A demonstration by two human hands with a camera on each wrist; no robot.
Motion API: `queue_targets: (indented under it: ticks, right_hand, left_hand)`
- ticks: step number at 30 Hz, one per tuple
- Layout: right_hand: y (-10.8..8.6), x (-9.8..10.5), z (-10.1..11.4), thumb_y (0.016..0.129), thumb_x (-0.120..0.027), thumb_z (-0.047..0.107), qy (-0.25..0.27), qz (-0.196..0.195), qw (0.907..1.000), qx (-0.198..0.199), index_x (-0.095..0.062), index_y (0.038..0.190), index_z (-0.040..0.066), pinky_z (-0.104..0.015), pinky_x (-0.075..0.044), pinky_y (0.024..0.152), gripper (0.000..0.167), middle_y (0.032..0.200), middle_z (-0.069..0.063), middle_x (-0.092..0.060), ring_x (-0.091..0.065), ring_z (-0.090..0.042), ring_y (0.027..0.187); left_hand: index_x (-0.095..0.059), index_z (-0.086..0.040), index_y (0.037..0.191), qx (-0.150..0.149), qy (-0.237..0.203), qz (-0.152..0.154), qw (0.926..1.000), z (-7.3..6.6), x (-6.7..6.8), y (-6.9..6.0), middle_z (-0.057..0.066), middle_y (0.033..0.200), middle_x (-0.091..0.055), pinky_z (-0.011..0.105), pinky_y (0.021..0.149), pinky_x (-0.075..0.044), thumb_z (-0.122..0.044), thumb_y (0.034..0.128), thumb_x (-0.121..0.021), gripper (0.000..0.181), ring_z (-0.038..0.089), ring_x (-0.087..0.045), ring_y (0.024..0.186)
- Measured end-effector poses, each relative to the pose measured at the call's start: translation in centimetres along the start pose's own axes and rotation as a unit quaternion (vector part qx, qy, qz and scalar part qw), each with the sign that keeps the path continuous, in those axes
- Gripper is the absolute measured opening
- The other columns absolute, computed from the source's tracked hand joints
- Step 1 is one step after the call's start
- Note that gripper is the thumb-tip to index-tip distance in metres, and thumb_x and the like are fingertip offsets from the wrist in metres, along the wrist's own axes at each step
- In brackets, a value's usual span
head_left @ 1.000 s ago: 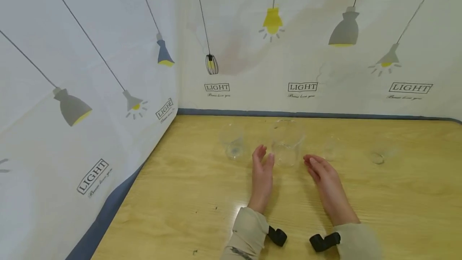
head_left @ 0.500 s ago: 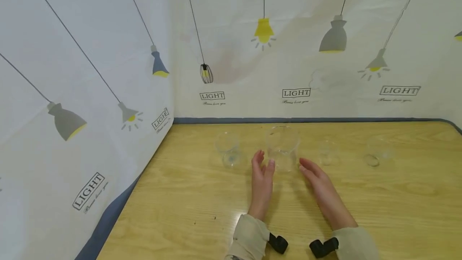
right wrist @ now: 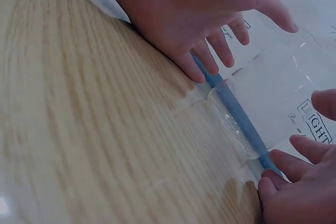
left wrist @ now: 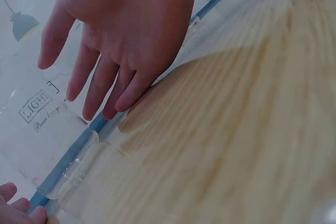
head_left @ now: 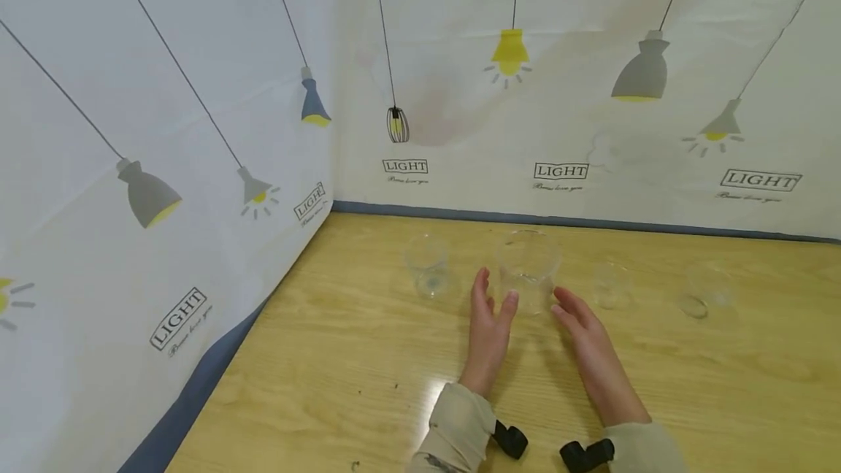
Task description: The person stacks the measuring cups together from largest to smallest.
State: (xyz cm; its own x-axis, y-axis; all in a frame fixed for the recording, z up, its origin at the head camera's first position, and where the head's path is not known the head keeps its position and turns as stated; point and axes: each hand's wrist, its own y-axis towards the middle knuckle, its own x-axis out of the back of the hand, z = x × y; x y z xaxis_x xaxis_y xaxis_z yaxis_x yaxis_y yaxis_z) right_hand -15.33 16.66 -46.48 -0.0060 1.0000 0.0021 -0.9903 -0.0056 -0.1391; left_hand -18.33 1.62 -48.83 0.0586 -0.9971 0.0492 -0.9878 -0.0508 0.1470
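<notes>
A large clear cup [head_left: 528, 258], see-through like glass or plastic, stands upright on the wooden table between both hands. To its left is my left hand [head_left: 489, 334], fingers extended and thumb apart; in the head view the thumb overlaps the cup's lower edge. My right hand [head_left: 594, 345] is at the cup's right side with relaxed, nearly straight fingers. In the right wrist view the right hand [right wrist: 194, 14] shows a gap to the cup [right wrist: 252, 103], and the left hand [right wrist: 304, 187] lies across from it. Whether the left fingers touch the cup, I cannot tell.
A smaller clear cup [head_left: 427, 265] stands to the left. On the right are a small, faint clear cup [head_left: 612, 287] and another clear vessel [head_left: 709, 290] that seems to lie on its side. A white lamp-printed cloth [head_left: 460, 181] walls the table's back and left.
The head view has shifted slightly. Both hands have come a little closer around the large cup, the right hand moving inward. The cups stay in place.
</notes>
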Motion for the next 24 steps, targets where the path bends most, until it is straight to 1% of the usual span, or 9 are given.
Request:
queue_targets:
  ticks: [1,4,6,8,11,13,16,20,24]
  right_hand:
    - [0.0,-0.1,-0.1,0.087,-0.048,0.047,0.002,-0.003,1.0,0.003,-0.023,0.141,0.008,-0.045,-0.013,0.104,0.071,0.145,-0.008,-0.022,-0.018,-0.023,0.131]
    - [0.1,-0.5,-0.3,0.09,-0.046,0.044,0.003,-0.015,0.9998,0.011,-0.023,0.141,0.008,-0.046,-0.014,0.104,0.067,0.145,-0.008,-0.023,-0.019,-0.024,0.131]
    - [0.2,-0.7,-0.4,0.091,-0.045,0.043,-0.001,-0.024,0.9996,0.015,-0.023,0.141,0.008,-0.046,-0.016,0.103,0.064,0.145,-0.009,-0.023,-0.02,-0.024,0.13]
    - [0.3,-1.0,-0.6,0.091,-0.045,0.041,-0.002,-0.033,0.9993,0.016,-0.023,0.141,0.009,-0.047,-0.016,0.103,0.063,0.145,-0.009,-0.023,-0.02,-0.024,0.13]
    - [0.5,-1.3,-0.9,0.092,-0.045,0.04,-0.014,-0.043,0.9989,0.014,-0.023,0.141,0.012,-0.046,-0.018,0.103,0.061,0.145,-0.007,-0.021,-0.019,-0.024,0.131]
    - [0.5,-1.6,-1.1,0.091,-0.046,0.039,-0.018,-0.048,0.9986,0.016,-0.023,0.142,0.013,-0.045,-0.018,0.103,0.061,0.146,-0.005,-0.02,-0.017,-0.023,0.132]
    - [0.5,-1.8,-1.2,0.091,-0.047,0.039,-0.027,-0.051,0.9981,0.023,-0.022,0.142,0.013,-0.044,-0.019,0.103,0.062,0.146,-0.003,-0.019,-0.017,-0.023,0.132]
    - [0.5,-1.6,-1.2,0.09,-0.047,0.041,-0.03,-0.051,0.9978,0.029,-0.02,0.143,0.014,-0.045,-0.019,0.103,0.064,0.147,-0.002,-0.018,-0.016,-0.023,0.133]
    - [0.6,-1.3,-1.1,0.09,-0.048,0.041,-0.029,-0.046,0.9981,0.029,-0.018,0.143,0.015,-0.045,-0.018,0.104,0.066,0.147,-0.001,-0.017,-0.015,-0.022,0.133]
  left_hand:
    - [-0.02,-0.026,0.141,-0.001,-0.001,0.001,1.0,0.0,0.1,0.1,-0.006,0.143,-0.024,0.039,0.102,-0.024,-0.04,0.0858,-0.055,0.067,0.018,-0.024,0.129]
    - [-0.02,-0.029,0.141,0.011,-0.004,0.002,0.9999,-0.2,0.4,0.0,-0.006,0.142,-0.024,0.041,0.101,-0.026,-0.041,0.0853,-0.056,0.067,0.022,-0.027,0.128]
    - [-0.019,-0.033,0.14,0.022,-0.003,0.009,0.9997,-0.3,0.6,0.0,-0.008,0.142,-0.024,0.04,0.1,-0.027,-0.044,0.0847,-0.055,0.067,0.022,-0.028,0.128]
    - [-0.019,-0.035,0.14,0.029,0.0,0.016,0.9994,-0.4,0.8,-0.1,-0.01,0.142,-0.023,0.04,0.1,-0.027,-0.045,0.0844,-0.055,0.067,0.023,-0.028,0.127]
    - [-0.017,-0.035,0.14,0.028,0.007,0.024,0.9993,-0.3,0.8,-0.3,-0.012,0.142,-0.021,0.041,0.101,-0.025,-0.046,0.0842,-0.055,0.068,0.023,-0.025,0.129]
    - [-0.017,-0.034,0.141,0.025,0.009,0.023,0.9994,-0.3,0.8,-0.5,-0.012,0.142,-0.021,0.042,0.101,-0.025,-0.046,0.0839,-0.055,0.069,0.023,-0.025,0.129]
    - [-0.017,-0.038,0.139,0.021,0.011,0.025,0.9994,-0.3,0.9,-0.5,-0.013,0.142,-0.021,0.04,0.102,-0.023,-0.047,0.0827,-0.056,0.07,0.019,-0.023,0.13]
    - [-0.016,-0.04,0.138,0.022,0.017,0.037,0.9989,-0.4,0.8,-0.4,-0.014,0.142,-0.021,0.038,0.102,-0.023,-0.048,0.0818,-0.057,0.07,0.013,-0.023,0.129]
    - [-0.016,-0.037,0.14,0.02,0.022,0.043,0.9986,-0.4,0.6,-0.3,-0.015,0.142,-0.022,0.038,0.103,-0.022,-0.048,0.0821,-0.057,0.071,0.012,-0.023,0.129]
